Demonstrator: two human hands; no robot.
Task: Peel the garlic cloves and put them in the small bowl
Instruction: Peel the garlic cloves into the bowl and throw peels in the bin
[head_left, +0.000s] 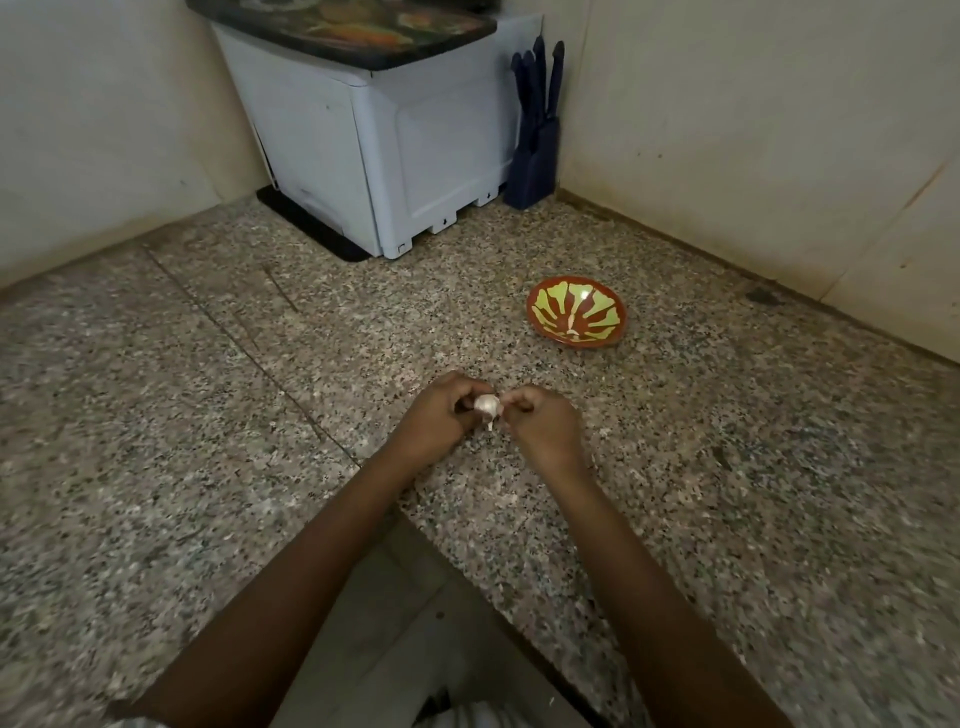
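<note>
The garlic (486, 406) sits between both hands above the speckled tabletop (208, 415): the left hand (435, 421) curls round it, and the right hand (540, 428) seems to pinch its skin. The small bowl (577, 317) stands well apart, beyond the right hand.

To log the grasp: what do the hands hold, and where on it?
The garlic: the left hand grips its left side, the right hand pinches its right edge.
</note>
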